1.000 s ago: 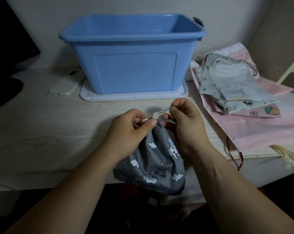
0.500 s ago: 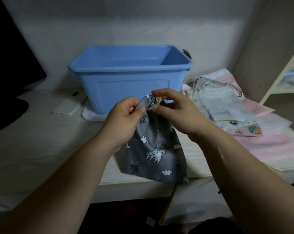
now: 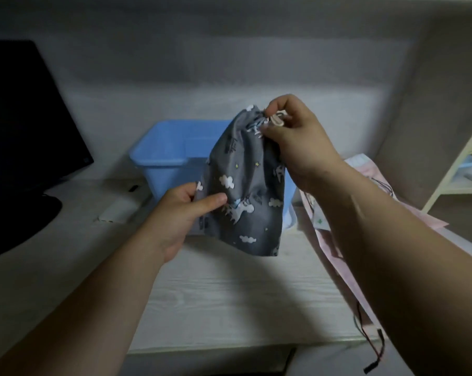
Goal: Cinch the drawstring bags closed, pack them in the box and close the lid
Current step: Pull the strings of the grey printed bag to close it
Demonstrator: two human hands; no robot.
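With right hand (image 3: 297, 139) upper centre, pinching cord (image 3: 277, 120) at gathered neck of bag (image 3: 245, 191); with left hand (image 3: 180, 215) lower, gripping its side. Looks soft, light, floppy: best held by neck.

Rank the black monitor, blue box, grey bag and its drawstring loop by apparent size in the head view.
1. black monitor, though cut off by the frame edge.
2. blue box and grey bag: not ranked; the bag is nearer and hides part of the box.
3. drawstring loop, smallest.
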